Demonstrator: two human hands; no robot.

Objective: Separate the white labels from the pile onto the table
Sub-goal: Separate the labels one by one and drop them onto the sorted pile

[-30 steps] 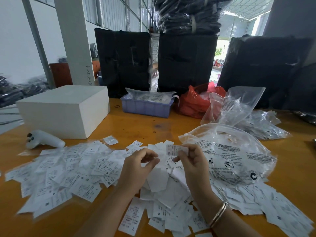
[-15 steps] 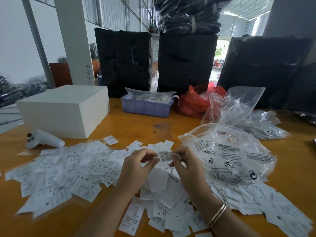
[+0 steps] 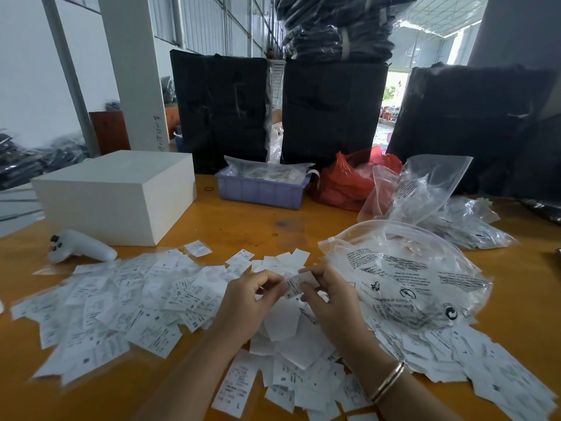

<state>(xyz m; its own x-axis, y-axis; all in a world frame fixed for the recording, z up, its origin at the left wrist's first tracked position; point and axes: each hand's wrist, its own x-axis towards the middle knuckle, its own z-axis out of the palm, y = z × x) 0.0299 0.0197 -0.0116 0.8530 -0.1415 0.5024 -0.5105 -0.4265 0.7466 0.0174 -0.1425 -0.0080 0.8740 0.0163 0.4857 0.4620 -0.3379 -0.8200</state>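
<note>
A wide pile of small white printed labels [image 3: 127,305] covers the orange table [image 3: 243,226] from the left edge to the lower right. My left hand [image 3: 246,308] and my right hand [image 3: 334,302] meet above the middle of the pile. Between their fingertips they pinch one small white label [image 3: 296,284], held just above the heap. More labels [image 3: 473,357] lie under and right of a clear printed plastic bag [image 3: 406,278]. A gold bangle [image 3: 390,379] sits on my right wrist.
A white box [image 3: 121,192] stands back left with a white controller [image 3: 80,246] before it. A purple bin [image 3: 261,188], a red bag [image 3: 349,183] and crumpled clear bags [image 3: 440,205] line the back. Black wrapped bundles [image 3: 331,110] rise behind.
My right hand has come down and left with the label it held up. The label now sits between both hands' fingertips, close above the pile.
</note>
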